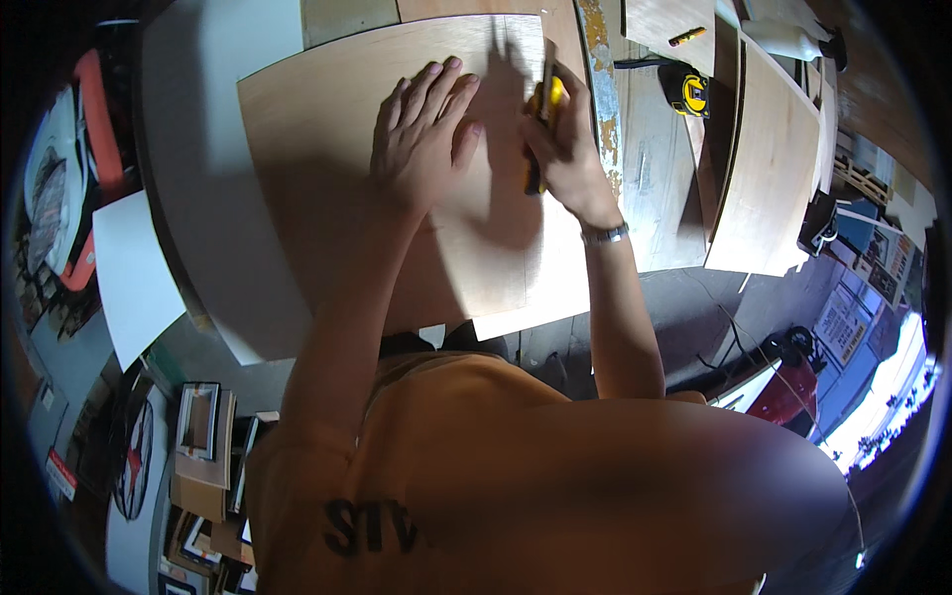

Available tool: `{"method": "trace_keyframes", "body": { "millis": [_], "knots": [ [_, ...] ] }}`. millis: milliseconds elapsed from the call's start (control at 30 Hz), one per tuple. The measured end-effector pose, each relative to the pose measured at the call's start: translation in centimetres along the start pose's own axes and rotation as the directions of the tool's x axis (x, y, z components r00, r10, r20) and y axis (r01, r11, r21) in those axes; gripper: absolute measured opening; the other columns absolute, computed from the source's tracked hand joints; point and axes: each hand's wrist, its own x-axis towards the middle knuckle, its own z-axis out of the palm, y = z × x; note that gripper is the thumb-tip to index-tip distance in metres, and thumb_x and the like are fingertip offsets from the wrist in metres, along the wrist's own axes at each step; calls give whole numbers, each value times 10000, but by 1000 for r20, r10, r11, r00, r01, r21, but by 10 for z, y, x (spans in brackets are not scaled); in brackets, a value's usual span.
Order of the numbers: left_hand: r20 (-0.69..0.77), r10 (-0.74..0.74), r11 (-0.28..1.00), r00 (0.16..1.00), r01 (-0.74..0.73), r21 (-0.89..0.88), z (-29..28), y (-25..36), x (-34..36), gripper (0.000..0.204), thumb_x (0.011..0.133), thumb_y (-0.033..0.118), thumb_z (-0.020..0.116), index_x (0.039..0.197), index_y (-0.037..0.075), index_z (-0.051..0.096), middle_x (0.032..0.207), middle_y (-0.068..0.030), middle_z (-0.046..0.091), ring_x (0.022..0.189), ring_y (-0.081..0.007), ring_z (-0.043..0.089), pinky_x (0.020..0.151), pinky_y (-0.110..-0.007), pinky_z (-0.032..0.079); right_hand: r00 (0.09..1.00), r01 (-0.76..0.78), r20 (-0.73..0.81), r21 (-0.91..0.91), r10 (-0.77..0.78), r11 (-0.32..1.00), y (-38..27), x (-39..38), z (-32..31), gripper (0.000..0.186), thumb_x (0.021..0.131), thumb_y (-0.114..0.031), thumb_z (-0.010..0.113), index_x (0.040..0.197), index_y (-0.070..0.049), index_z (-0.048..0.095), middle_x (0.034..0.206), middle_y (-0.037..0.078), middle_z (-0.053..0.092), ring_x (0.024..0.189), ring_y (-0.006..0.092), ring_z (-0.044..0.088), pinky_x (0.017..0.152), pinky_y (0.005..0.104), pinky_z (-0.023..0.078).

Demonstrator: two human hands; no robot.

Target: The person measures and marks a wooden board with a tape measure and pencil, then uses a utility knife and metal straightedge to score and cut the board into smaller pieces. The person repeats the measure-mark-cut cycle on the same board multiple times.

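Two bare forearms rise from the near edge, above an orange shirt point(476, 476) that fills the near part of the view. At the near left, framed pictures point(203, 436) are stacked on the floor, with a white sheet point(134, 273) just beyond them. The right wrist carries a metal bracelet point(605, 234).

Farther on lies a plywood panel point(337, 169), flat on a pale surface point(198, 149) and overhanging its near edge. The left hand point(424, 134) rests on the panel, palm down, fingers spread wide and pointing to the far side; it holds nothing. Just to its right, the right hand point(563, 149) is closed around a yellow knife point(540, 124). The tool stands over the panel close to its right edge, its handle running near to far, its far end projecting past the fingers. Whether its tip touches the wood cannot be told. The two hands are near each other but apart.

To the right of the panel, a worn strip with flaking paint point(602, 89) runs near to far. Beyond it, farther right, a yellow and black tape measure point(686, 91) sits on a second board point(654, 169). A curved plywood sheet point(769, 169) lies at the far right. A pencil point(686, 38) rests on wood at the far edge.
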Motion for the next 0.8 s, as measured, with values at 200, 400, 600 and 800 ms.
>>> {"method": "trace_keyframes", "body": {
  "millis": [200,400,600,800],
  "knots": [
    [11,-27,999,1000,27,-41,0,-2,0,387,947,342,586,1284,167,661,1518,-21,518,1435,-208,427,1210,-446,302,982,39,-185,-46,-47,998,9,56,10,433,1005,-3,583,1375,-40,361,1002,54,563,709,125,585,597,269,523],
    [37,-58,998,998,57,27,1,2,1,407,961,371,577,1305,166,649,1518,-31,519,1467,-207,392,1222,-447,283,914,-402,-295,-583,277,706,-15,89,16,266,1032,-181,485,1179,41,493,838,310,688,838,486,706,716,528,577],
    [37,-70,993,997,66,99,4,7,5,485,980,416,542,1380,151,617,1497,-48,532,1476,-210,379,1229,-450,260,935,-353,-316,-763,165,541,1,103,27,328,1023,-233,424,1054,27,622,925,339,696,915,506,692,832,553,572],
    [94,-71,993,993,61,102,2,7,4,523,994,410,521,1423,117,585,1465,-80,553,1471,-236,391,1229,-464,243,964,-254,-254,-810,73,529,7,104,24,394,1080,-287,425,1000,55,603,678,232,690,492,287,686,464,377,570]
  ]
}}
